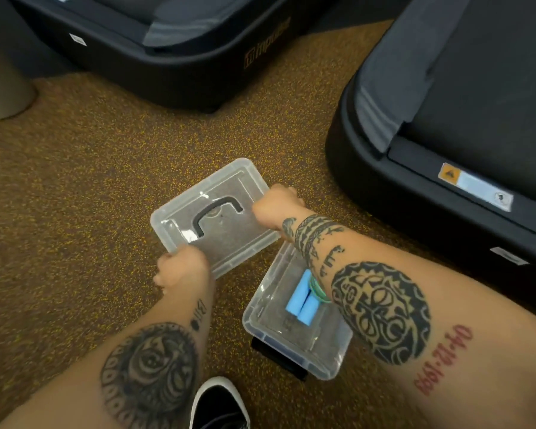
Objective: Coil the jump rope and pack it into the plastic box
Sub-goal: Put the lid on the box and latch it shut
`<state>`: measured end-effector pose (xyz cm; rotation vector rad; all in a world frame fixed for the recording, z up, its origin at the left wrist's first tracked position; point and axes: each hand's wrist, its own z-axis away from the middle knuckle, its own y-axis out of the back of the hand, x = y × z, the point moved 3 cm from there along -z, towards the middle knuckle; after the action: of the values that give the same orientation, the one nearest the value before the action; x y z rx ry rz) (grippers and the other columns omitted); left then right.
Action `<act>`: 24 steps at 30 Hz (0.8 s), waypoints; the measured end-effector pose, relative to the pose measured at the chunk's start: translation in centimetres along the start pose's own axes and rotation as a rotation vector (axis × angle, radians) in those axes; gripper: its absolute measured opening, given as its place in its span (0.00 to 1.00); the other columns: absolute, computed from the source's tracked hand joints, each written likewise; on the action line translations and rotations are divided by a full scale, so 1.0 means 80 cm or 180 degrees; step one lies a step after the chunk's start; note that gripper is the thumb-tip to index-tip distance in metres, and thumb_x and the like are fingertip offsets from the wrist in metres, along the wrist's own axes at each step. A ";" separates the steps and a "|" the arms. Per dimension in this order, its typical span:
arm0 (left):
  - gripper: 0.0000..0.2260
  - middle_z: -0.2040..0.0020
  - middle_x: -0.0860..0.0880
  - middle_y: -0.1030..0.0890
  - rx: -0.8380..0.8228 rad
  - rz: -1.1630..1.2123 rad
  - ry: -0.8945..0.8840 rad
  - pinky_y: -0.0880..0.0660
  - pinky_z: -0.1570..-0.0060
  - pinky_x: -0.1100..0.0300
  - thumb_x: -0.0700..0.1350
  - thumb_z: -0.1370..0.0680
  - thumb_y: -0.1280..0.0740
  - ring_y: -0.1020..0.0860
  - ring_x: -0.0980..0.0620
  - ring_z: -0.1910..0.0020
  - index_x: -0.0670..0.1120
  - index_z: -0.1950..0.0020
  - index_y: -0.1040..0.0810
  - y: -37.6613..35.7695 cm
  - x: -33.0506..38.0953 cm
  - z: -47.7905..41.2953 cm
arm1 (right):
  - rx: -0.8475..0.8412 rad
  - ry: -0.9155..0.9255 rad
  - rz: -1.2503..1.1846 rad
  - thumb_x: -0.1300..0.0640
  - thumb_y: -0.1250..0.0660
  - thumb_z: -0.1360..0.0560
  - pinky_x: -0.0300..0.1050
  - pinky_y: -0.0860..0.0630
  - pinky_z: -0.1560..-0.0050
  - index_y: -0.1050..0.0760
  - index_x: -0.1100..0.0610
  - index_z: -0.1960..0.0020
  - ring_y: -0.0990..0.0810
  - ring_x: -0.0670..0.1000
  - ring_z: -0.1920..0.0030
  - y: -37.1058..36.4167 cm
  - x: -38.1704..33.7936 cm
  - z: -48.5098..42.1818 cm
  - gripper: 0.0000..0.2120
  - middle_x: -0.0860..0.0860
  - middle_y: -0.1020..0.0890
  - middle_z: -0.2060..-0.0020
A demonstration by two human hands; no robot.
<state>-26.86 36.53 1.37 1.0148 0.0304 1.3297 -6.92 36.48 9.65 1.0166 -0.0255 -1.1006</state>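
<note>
both hands grip the clear lid (226, 230): the left hand (180, 267) is clenched on its near corner, the right hand (276, 205) on its far edge, probably to keep it level for fitting. the plastic box (260, 320) sits open on the floor (75, 181), under the right forearm and nearer the body than either hand. inside lies the jump rope (302, 297), its blue handles side by side and a green coil partly hidden by the arm. closing looks like the remaining step.
</note>
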 end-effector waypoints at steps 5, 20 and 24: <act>0.21 0.37 0.41 0.22 -0.0341 0.0653 -0.0362 0.27 0.37 0.41 0.48 0.26 0.41 0.26 0.38 0.36 0.46 0.33 0.29 0.024 0.039 0.069 | 0.0470 -0.0072 -0.0564 0.47 0.36 0.23 0.53 0.29 0.36 0.33 0.58 0.29 0.28 0.62 0.33 0.059 0.051 0.057 0.25 0.58 0.31 0.31; 0.15 0.56 0.45 0.13 -0.2507 0.0579 -0.1068 0.18 0.65 0.52 0.58 0.22 0.34 0.14 0.45 0.60 0.47 0.44 0.21 0.096 0.037 0.268 | 0.1242 -0.0050 -0.1971 0.61 0.34 0.23 0.44 0.21 0.57 0.23 0.55 0.34 0.19 0.50 0.53 0.196 0.233 0.241 0.17 0.53 0.18 0.44; 0.11 0.59 0.47 0.13 -0.3031 0.0021 -0.1383 0.20 0.66 0.55 0.48 0.19 0.35 0.15 0.50 0.65 0.44 0.40 0.21 0.103 0.033 0.280 | 0.1498 0.0154 -0.2287 0.59 0.30 0.23 0.38 0.25 0.56 0.23 0.56 0.34 0.21 0.44 0.54 0.206 0.244 0.251 0.18 0.49 0.18 0.48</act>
<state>-20.12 24.64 21.15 0.4481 -0.8559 0.9183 5.11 9.79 23.77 1.5349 0.1361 -1.7727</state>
